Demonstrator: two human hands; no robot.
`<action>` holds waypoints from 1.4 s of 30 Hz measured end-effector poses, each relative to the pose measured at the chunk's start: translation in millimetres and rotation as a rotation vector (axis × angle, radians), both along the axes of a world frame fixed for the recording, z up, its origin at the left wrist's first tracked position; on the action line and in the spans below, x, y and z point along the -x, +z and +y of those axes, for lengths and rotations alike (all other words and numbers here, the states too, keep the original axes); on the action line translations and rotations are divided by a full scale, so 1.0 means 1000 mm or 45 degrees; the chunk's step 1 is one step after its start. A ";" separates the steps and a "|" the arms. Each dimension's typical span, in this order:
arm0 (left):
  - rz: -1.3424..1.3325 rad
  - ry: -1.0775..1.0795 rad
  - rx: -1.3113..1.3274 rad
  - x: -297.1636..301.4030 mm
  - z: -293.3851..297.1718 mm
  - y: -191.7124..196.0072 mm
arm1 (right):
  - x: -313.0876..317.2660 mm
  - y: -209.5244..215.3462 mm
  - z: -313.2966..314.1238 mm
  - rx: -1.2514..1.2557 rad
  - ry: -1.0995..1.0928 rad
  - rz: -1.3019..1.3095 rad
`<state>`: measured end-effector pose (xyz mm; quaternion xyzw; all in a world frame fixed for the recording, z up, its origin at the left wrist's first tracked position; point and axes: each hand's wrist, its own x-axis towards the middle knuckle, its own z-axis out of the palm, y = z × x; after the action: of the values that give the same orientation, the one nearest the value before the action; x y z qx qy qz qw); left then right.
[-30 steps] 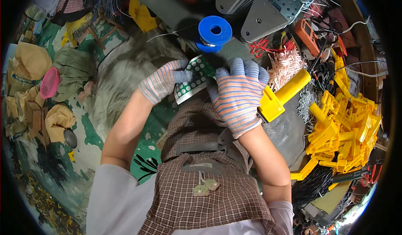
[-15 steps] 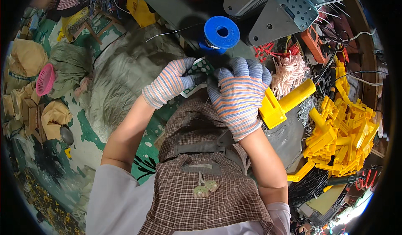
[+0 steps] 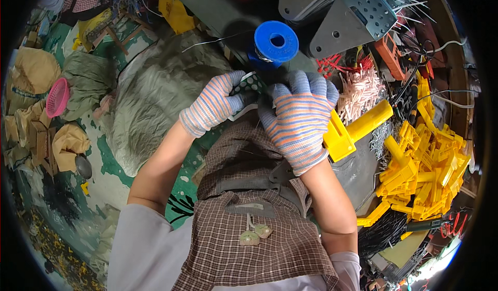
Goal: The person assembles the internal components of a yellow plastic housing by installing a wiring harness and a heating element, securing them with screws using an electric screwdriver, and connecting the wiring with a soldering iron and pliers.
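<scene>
Clamping the strip [image 3: 250, 84] on our side of the spool [image 3: 276, 54] with our left hand [image 3: 213, 103], we can't make out our right hand [image 3: 300, 117]'s grip; brackets [image 3: 340, 34] and yellow parts [image 3: 423, 169] lie right of the spool, an illegible label [image 3: 250, 206] nearer us

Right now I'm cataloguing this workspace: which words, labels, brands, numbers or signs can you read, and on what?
No text is readable.
Blue wire spool: faint marks, too blurred to read.
Pale label on the checked apron: too small to read.
</scene>
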<state>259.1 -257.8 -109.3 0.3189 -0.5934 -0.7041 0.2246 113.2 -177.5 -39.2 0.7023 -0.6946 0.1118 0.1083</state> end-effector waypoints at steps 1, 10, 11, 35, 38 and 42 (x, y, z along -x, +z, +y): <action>0.000 -0.001 -0.002 0.000 0.000 0.000 | 0.000 -0.001 0.000 0.010 -0.001 0.008; -0.050 -0.001 -0.092 -0.004 -0.002 -0.002 | 0.000 0.000 -0.003 0.005 0.000 -0.054; -0.067 -0.011 -0.092 -0.005 -0.002 -0.006 | -0.001 0.000 -0.003 0.005 0.000 -0.055; -0.189 -0.176 1.627 0.075 0.041 0.043 | 0.132 0.083 0.051 -0.489 0.433 -0.117; -0.171 -0.197 1.589 0.078 0.039 0.050 | 0.145 0.110 0.056 -0.540 0.599 -0.359; -0.192 -0.219 1.432 0.068 0.043 0.054 | 0.170 0.142 0.059 0.157 0.049 -0.903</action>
<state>191.2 -214.5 -55.6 0.1502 -0.9148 -0.2712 0.2588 -56.9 -118.1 102.4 0.6250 -0.6676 0.3921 -0.0994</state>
